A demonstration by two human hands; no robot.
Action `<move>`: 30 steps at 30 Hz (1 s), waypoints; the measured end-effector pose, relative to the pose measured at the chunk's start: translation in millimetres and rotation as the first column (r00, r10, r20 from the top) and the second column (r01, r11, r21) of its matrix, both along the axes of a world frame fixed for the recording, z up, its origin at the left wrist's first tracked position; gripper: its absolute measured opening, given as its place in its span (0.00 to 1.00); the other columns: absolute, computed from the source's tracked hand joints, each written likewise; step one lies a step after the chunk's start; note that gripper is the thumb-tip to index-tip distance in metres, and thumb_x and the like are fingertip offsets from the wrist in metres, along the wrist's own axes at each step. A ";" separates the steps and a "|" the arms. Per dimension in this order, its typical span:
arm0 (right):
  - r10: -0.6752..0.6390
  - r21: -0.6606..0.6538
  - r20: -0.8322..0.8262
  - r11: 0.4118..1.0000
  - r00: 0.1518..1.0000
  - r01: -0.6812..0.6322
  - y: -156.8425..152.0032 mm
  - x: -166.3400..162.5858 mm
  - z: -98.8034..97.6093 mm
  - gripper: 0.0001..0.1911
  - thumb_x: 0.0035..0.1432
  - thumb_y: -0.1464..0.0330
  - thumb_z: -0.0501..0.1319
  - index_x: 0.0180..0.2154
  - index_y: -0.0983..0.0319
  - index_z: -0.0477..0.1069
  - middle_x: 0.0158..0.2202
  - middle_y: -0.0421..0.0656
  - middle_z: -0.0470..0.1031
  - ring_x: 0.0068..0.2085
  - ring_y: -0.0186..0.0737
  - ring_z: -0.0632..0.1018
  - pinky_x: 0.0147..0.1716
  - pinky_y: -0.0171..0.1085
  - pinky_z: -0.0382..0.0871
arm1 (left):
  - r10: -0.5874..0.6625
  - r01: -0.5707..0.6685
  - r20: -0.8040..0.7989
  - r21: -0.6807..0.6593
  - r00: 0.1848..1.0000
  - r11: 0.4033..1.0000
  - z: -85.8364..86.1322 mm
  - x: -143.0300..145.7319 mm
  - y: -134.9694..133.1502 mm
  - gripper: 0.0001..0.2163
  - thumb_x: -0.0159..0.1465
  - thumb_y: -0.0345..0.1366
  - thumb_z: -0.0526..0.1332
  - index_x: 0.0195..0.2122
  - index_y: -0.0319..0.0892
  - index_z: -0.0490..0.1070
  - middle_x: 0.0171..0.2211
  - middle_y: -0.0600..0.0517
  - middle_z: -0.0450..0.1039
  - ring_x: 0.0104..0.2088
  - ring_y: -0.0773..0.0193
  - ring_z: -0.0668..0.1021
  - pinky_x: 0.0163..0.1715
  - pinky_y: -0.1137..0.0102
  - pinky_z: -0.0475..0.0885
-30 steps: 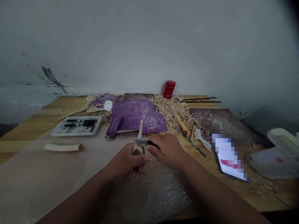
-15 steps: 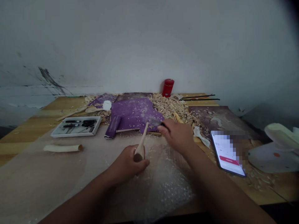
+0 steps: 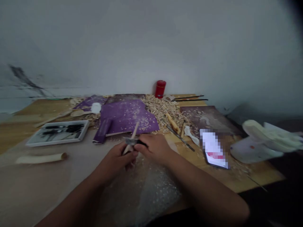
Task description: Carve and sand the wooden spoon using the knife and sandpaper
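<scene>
My left hand (image 3: pixel 115 160) is closed around a pale, tapered piece of carved wood (image 3: pixel 135 130), its thin end pointing away from me. A carving knife (image 3: pixel 130 141) with a black handle is gripped in my right hand (image 3: pixel 155 148). Its blade lies across the wood just above my left fingers, and the two hands almost touch. Part of the wood's thick end is hidden by my left fingers and thumb. Beyond the hands lies a purple sheet (image 3: pixel 123 110) sprinkled with shavings.
A white tray of dark tools (image 3: pixel 82 134) and a peeled stick (image 3: pixel 42 158) lie left. Wood shavings (image 3: pixel 163 108) are heaped at the back by a red canister (image 3: pixel 160 89). Rightward are a phone (image 3: pixel 214 151), a white container (image 3: pixel 255 149) and a slim dark tool (image 3: pixel 183 140).
My right hand has brought the knife left and nearer to me, from beside the wood's tip to across its lower part. The whole view has shifted, so the table's things appear further left.
</scene>
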State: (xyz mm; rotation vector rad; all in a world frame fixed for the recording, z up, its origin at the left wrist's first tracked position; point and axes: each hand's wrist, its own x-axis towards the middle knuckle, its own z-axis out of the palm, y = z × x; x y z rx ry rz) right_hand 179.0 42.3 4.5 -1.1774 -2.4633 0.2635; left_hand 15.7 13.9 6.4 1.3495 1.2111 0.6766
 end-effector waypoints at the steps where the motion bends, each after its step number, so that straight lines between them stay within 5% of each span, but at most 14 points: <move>1: 0.012 0.001 0.003 1.000 1.000 -0.012 0.3 -0.7 -0.5 0.20 0.58 0.55 0.42 0.31 0.61 0.65 0.29 0.40 0.71 0.31 0.33 0.70 0.26 0.31 0.52 | 0.001 -0.001 -0.029 0.003 1.000 1.000 -0.8 0.0 0.8 0.08 0.55 0.39 0.55 0.24 0.40 0.61 0.17 0.57 0.65 0.18 0.71 0.68 0.20 0.74 0.62; 13: -0.057 0.001 -0.066 0.998 0.996 0.057 -1.5 -0.3 1.7 0.22 0.58 0.54 0.40 0.33 0.61 0.64 0.31 0.40 0.71 0.32 0.33 0.71 0.27 0.31 0.55 | 0.171 -0.138 -0.138 0.222 0.976 0.965 -4.9 -7.4 11.8 0.07 0.55 0.40 0.55 0.31 0.43 0.61 0.19 0.58 0.64 0.21 0.69 0.69 0.24 0.72 0.66; 21: -0.060 0.003 -0.051 0.998 0.997 0.060 -1.9 -1.7 3.8 0.22 0.58 0.53 0.40 0.32 0.61 0.64 0.31 0.40 0.71 0.32 0.35 0.71 0.27 0.32 0.54 | 0.268 -0.268 0.011 0.088 0.963 0.959 -13.6 -10.9 17.9 0.10 0.52 0.40 0.57 0.35 0.42 0.65 0.30 0.54 0.68 0.29 0.67 0.72 0.32 0.70 0.69; 30: -0.022 -0.007 -0.062 1.000 0.998 0.022 -2.1 -4.2 -1.9 0.22 0.58 0.53 0.40 0.36 0.59 0.65 0.34 0.40 0.72 0.34 0.36 0.72 0.29 0.34 0.57 | 0.157 -0.157 -0.005 0.015 0.988 0.988 -17.9 -6.9 12.4 0.05 0.56 0.34 0.53 0.33 0.42 0.64 0.18 0.58 0.62 0.20 0.70 0.65 0.21 0.75 0.61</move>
